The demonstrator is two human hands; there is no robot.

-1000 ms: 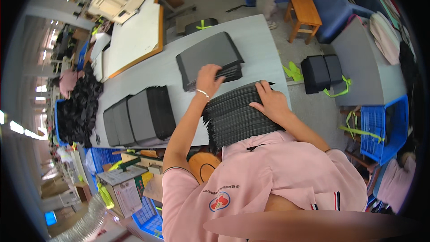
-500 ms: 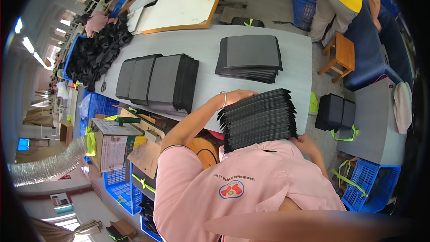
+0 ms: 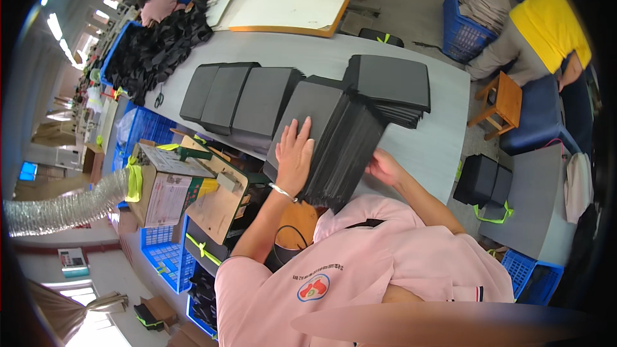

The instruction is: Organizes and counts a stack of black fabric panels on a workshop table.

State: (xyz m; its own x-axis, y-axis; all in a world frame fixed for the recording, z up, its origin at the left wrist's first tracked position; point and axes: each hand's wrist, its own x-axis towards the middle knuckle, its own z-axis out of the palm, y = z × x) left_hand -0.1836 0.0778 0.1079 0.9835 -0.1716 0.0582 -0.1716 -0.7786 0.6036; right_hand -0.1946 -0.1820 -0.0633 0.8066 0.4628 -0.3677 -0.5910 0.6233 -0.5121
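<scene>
A thick stack of dark grey-and-black flat pieces (image 3: 350,148) leans at a slant over the near part of the table, its layered edges facing right. My left hand (image 3: 295,157), with a bracelet at the wrist, lies flat on its grey upper face, fingers stretched out. At the stack's right side is my right hand (image 3: 384,166), fingers curled against the edge and partly hidden. Close on the left stands a row of similar stacks (image 3: 263,99). Another stack (image 3: 393,83) lies just behind the tilted one, which partly covers it.
The pale grey table (image 3: 443,109) extends right. Black cloth scraps (image 3: 154,51) are heaped at its left end, near scissors (image 3: 159,99). A carton (image 3: 170,183) stands left of me. A wooden stool (image 3: 498,106) and a person in yellow (image 3: 553,26) are at right.
The stack has moved left from in front of my chest and turned, so its grey face shows. My left hand went from its far edge onto that face; my right hand shifted forward and left.
</scene>
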